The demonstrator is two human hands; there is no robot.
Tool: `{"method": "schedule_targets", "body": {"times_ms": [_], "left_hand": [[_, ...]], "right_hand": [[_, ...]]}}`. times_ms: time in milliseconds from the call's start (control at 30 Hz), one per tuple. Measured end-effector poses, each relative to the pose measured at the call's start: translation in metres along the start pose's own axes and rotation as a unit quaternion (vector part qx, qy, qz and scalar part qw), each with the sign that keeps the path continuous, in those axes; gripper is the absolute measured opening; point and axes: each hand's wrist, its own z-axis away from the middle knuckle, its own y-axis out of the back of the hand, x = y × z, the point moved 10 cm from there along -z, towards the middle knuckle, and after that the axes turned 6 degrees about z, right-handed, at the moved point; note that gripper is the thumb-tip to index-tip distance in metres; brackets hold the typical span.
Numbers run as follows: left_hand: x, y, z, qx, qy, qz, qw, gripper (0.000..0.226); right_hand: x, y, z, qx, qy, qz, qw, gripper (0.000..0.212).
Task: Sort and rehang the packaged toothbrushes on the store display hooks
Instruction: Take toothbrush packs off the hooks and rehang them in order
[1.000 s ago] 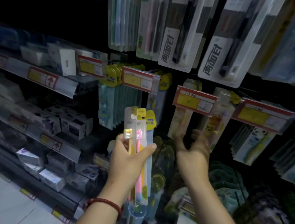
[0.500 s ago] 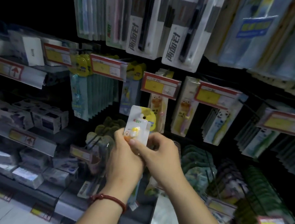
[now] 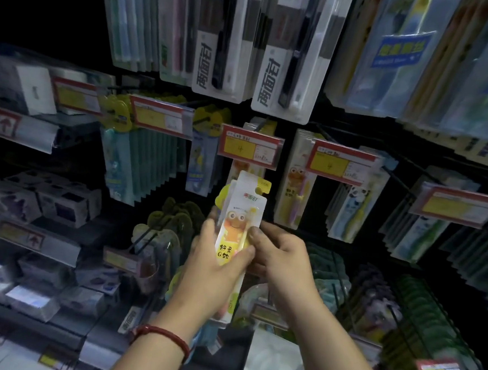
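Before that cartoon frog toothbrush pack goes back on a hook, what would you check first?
1. Both hands on the frog pack: ok, left hand and right hand both grip it.
2. Hang hole free: ok, the notch at the pack's top shows uncovered.
3. Matching hook found: ok, same frog packs hang beside the price tag.
4. Hook tip clear: cannot tell, hidden behind the tag.
5. Other packs held behind it: cannot tell how many.
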Motion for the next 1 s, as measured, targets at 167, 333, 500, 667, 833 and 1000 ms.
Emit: {"method": "schedule_targets", "body": {"times_ms": [167,333,500,667,833,1000], "left_hand": [[0.002,0.001,-0.002,0.027,-0.014,-0.003,1.000,0.073],[-0.004,0.002,-0.003,0.025,0.010,0.013,1.000,0.074],[-0.011,0.000,-0.002,0.013,0.042,0.080,0.996,0.045],[-0.020,0.013,-0.003,0.078,0.084,0.186,0.976,0.024],[-0.020,0.027,-0.004,0.112,0.075,0.177,0.975,0.022],[-0.017,0.027,-0.006,0.096,0.063,0.180,0.977,0.016]], "right_hand": [[0.005,0.003,-0.001,0.037,-0.030,-0.010,0.999,0.017],[0.006,-0.001,0.002,0.016,-0.047,-0.035,0.998,0.018],[0.012,0.009,-0.002,0.063,-0.065,-0.039,0.995,0.018],[0.015,0.024,-0.008,0.092,-0.085,-0.046,0.991,0.015],[-0.013,0.058,-0.021,0.171,-0.006,0.067,0.983,0.011],[-0.029,0.082,-0.043,0.236,0.034,0.079,0.968,0.015]]}}
